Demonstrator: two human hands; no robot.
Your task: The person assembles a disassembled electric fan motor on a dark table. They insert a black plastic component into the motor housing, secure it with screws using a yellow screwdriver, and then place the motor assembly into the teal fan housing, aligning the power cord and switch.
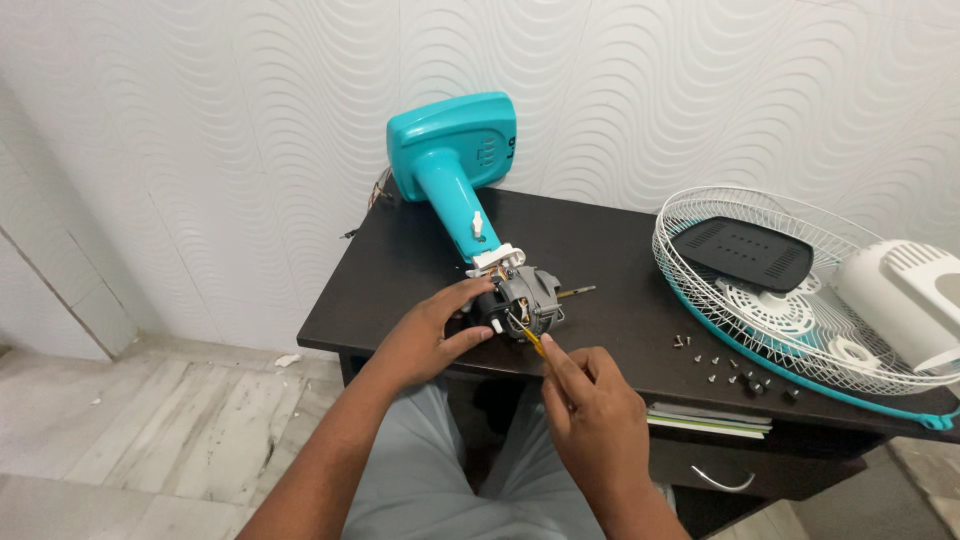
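Holding motor [527,297] w/ left hand [425,338]; grille [700,205] holds black panel [748,254].

Left hand [430,335] grips fan motor [522,298]; right hand [597,410] holds a screwdriver [531,338] against it.

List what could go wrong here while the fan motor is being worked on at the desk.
1. The loose screws lie near the desk's front edge and could roll off.
2. The wire grille overhangs the desk's right end and might slide off.
3. The screwdriver in the right hand points into the motor beside the left hand; a slip could jab fingers or wiring.
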